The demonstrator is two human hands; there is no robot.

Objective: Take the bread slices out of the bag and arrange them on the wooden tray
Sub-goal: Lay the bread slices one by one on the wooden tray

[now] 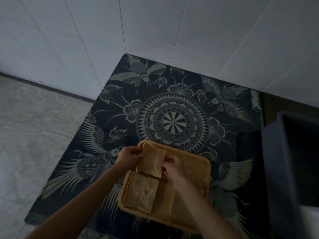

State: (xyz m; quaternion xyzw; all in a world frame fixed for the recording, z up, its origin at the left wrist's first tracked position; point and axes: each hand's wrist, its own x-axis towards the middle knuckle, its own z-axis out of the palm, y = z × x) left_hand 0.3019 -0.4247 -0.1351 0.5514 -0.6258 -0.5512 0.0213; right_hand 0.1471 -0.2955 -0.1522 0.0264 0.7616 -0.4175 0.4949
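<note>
One wooden tray (198, 163) sits on the one dark patterned table (172, 100). Three bread slices show on or over the tray: one slice (140, 194) lies flat at its near left, one pale slice (179, 204) lies at its near right, partly hidden, and one slice (151, 161) is held over its far left. Two hands are there, the left hand (128, 156) and the right hand (173, 168). One dark box (276, 161) stands right of the tray.

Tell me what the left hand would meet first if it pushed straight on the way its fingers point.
The left hand points right, its fingers already pinching the held bread slice. Going on, it would probably press through that slice toward the right hand gripping the opposite edge, though depth is unclear.
</note>
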